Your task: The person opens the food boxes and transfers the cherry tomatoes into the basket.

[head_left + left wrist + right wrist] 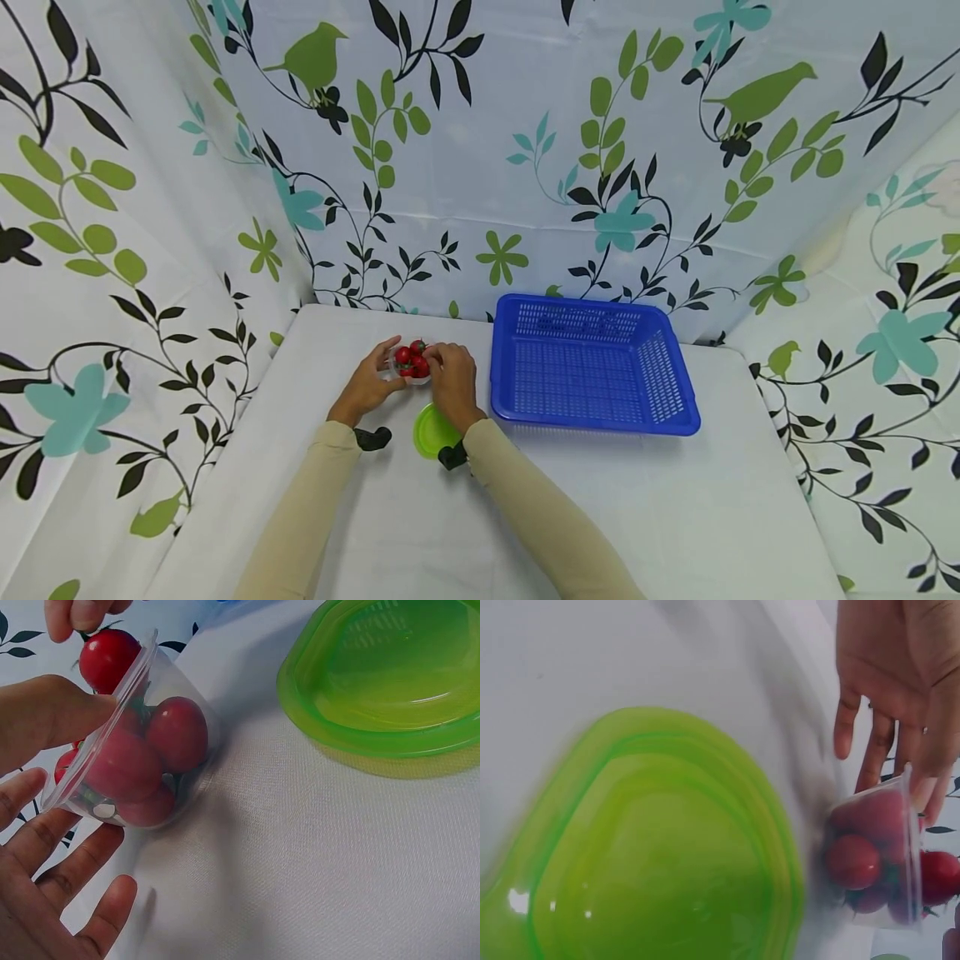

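My left hand (367,387) holds a clear plastic container (171,681) of red tomatoes (178,735), its thumb over the rim and its fingers spread on the other side. The container is tilted in the left wrist view. At its mouth, my right hand (454,379) pinches the top of one tomato (110,661), near its green stem, above the rim. Close below the right hand on the table lies a shallow translucent green plastic piece (660,840), like a lid, partly covered by the right wrist in the head view.
A blue plastic basket (592,423) with mesh walls stands to the right of the hands. White cloth covers the table (720,500). Curtains (465,167) printed with leaves and birds hang behind the table and at both sides.
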`<state>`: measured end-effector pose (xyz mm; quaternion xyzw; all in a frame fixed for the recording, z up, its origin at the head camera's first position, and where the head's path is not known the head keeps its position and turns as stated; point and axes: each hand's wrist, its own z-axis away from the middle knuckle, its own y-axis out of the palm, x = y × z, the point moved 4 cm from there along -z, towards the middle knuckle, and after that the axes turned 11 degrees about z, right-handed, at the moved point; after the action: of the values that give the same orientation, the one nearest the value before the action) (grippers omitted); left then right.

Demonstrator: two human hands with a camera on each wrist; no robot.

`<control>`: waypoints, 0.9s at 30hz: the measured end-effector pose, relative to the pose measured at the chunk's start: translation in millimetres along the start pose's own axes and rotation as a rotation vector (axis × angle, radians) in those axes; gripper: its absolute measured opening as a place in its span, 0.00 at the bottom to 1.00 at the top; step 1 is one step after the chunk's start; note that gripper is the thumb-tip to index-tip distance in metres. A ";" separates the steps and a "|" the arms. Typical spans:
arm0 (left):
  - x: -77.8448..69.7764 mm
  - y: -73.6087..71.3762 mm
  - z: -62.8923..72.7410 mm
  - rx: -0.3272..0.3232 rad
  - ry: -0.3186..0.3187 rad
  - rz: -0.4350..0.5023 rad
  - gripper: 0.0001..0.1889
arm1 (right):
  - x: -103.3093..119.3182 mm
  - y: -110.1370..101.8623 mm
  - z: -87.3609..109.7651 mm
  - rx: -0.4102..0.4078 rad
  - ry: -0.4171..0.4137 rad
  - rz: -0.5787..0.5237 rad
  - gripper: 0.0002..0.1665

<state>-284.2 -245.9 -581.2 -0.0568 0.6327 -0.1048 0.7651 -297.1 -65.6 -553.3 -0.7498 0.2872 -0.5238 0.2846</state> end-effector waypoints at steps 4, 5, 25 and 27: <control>0.5 -0.2 -1.2 0.002 0.004 -0.001 0.47 | 4.5 -4.6 -2.9 -0.023 -0.023 0.020 0.07; 0.6 -0.4 -1.4 0.000 0.002 0.001 0.47 | 5.5 -5.9 -3.8 -0.031 -0.032 0.022 0.07; -3.5 0.0 0.6 0.005 0.009 -0.013 0.46 | 20.6 -31.0 -9.7 -0.070 -0.041 0.003 0.06; -3.7 0.1 0.7 0.004 0.005 -0.014 0.46 | 22.0 -33.6 -10.6 -0.073 -0.040 -0.003 0.06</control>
<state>-284.2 -244.9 -577.5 -0.0595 0.6339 -0.1113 0.7630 -296.4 -60.4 -512.1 -0.7705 0.2990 -0.4984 0.2619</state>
